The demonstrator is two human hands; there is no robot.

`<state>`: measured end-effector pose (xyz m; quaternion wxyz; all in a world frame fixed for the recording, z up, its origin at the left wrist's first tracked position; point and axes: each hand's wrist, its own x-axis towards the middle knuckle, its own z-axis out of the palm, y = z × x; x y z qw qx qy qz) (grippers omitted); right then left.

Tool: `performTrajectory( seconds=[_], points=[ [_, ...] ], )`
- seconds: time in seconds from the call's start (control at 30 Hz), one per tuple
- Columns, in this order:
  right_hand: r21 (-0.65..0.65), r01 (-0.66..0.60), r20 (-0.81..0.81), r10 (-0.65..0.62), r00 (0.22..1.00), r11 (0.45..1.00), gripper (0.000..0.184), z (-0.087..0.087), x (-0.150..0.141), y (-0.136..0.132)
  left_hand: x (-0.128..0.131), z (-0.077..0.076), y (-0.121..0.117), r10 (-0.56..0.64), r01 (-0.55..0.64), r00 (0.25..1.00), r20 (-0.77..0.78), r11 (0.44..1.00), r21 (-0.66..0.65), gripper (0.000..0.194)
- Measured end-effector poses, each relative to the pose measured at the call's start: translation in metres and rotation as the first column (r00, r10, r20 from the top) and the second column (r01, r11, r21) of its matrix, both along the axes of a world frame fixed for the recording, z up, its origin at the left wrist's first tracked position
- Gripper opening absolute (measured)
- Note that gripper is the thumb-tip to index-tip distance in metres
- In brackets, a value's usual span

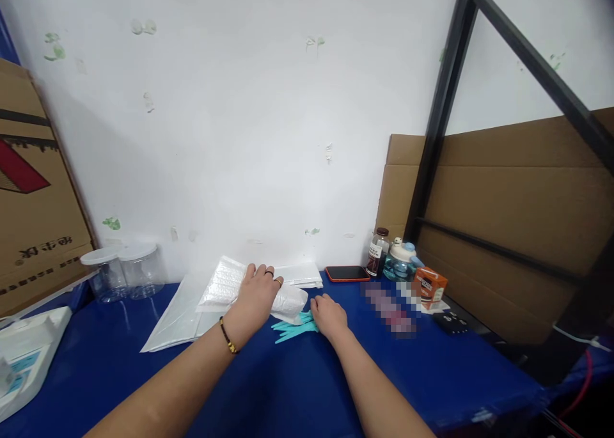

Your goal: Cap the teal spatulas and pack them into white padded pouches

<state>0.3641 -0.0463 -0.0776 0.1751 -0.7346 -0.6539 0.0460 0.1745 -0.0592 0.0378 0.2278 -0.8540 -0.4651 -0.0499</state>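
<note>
My left hand [256, 297] is closed on a white bubble mailer [222, 288], its fingers curled over the top. The mailer's right end [289, 300] bulges out past the hand. My right hand [329, 315] is closed at the right end of a bunch of thin teal sticks [293, 329], which lie fanned on the table just below the mailer. The right fingertips are partly hidden. Under and beside the mailer are flat white plastic sheets or bags [177, 323], and a folded white stack [302, 275] lies behind my hands.
On the blue table [268, 387], two clear lidded jars [139, 272] and a white tray [48, 355] stand left. To the right are a phone [347, 273], a brown-capped bottle [377, 252], a blue jug [400, 262], an orange box [429, 288] and a black metal frame [439, 105].
</note>
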Motion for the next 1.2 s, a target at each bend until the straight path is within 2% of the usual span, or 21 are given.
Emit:
performTrajectory(
  seconds=[0.17, 0.33, 0.47, 0.57, 0.63, 0.67, 0.73, 0.8, 0.83, 0.9, 0.93, 1.0, 1.1, 1.2],
  points=[
    [0.005, -0.007, 0.011, 0.007, 1.000, 1.000, 0.038, 0.000, 0.000, 0.000, -0.002, 0.004, 0.001, 0.008, -0.005, 0.999, -0.043, 0.998, 0.061, 0.035],
    [-0.009, -0.007, 0.018, 0.007, 1.000, 1.000, 0.037, 0.000, 0.001, 0.001, -0.024, 0.018, 0.005, 0.097, -0.096, 0.995, -0.027, 0.995, 0.042, 0.042],
    [-0.016, -0.017, 0.009, 0.017, 1.000, 1.000, 0.037, 0.000, 0.002, 0.001, -0.056, 0.031, 0.019, 0.232, -0.230, 0.973, 0.008, 0.966, -0.121, 0.064],
    [-0.019, -0.023, -0.003, 0.023, 1.000, 1.000, 0.036, 0.000, 0.003, 0.001, -0.092, 0.042, 0.032, 0.347, -0.287, 0.921, 0.175, 0.911, -0.296, 0.070],
    [-0.015, -0.037, -0.016, 0.037, 0.999, 0.999, 0.036, 0.000, 0.004, 0.001, -0.118, 0.045, 0.039, 0.379, -0.178, 0.838, 0.392, 0.870, -0.460, 0.070],
    [-0.013, -0.042, -0.023, 0.042, 0.999, 0.999, 0.036, 0.001, 0.005, 0.000, -0.131, 0.045, 0.041, 0.385, -0.056, 0.762, 0.521, 0.840, -0.539, 0.068],
    [-0.011, -0.051, -0.035, 0.050, 0.998, 0.999, 0.035, 0.002, 0.006, 0.000, -0.151, 0.039, 0.046, 0.484, 0.170, 0.513, 0.709, 0.753, -0.636, 0.063],
    [-0.018, -0.053, -0.039, 0.052, 0.998, 0.998, 0.035, 0.003, 0.006, 0.000, -0.164, 0.026, 0.050, 0.608, 0.358, 0.230, 0.760, 0.673, -0.647, 0.062],
    [-0.024, -0.054, -0.041, 0.053, 0.998, 0.998, 0.035, 0.004, 0.006, -0.001, -0.169, 0.017, 0.053, 0.648, 0.457, 0.116, 0.753, 0.638, -0.620, 0.060],
    [-0.033, -0.053, -0.045, 0.052, 0.998, 0.998, 0.035, 0.005, 0.007, -0.001, -0.172, -0.002, 0.059, 0.697, 0.574, -0.037, 0.717, 0.602, -0.555, 0.054],
    [-0.034, -0.052, -0.047, 0.050, 0.998, 0.998, 0.036, 0.006, 0.007, -0.002, -0.173, -0.011, 0.062, 0.719, 0.564, -0.083, 0.690, 0.605, -0.563, 0.050],
    [-0.025, -0.056, -0.055, 0.054, 0.997, 0.998, 0.035, 0.006, 0.009, -0.002, -0.171, -0.028, 0.066, 0.757, 0.470, -0.117, 0.643, 0.613, -0.636, 0.043],
    [-0.009, -0.071, -0.081, 0.070, 0.994, 0.997, 0.033, 0.007, 0.010, -0.002, -0.167, -0.042, 0.069, 0.773, 0.365, -0.069, 0.631, 0.609, -0.705, 0.047],
    [0.004, -0.102, -0.117, 0.101, 0.988, 0.995, 0.029, 0.006, 0.010, -0.002, -0.167, -0.046, 0.072, 0.737, 0.195, 0.004, 0.676, 0.663, -0.723, 0.073]
  ],
)
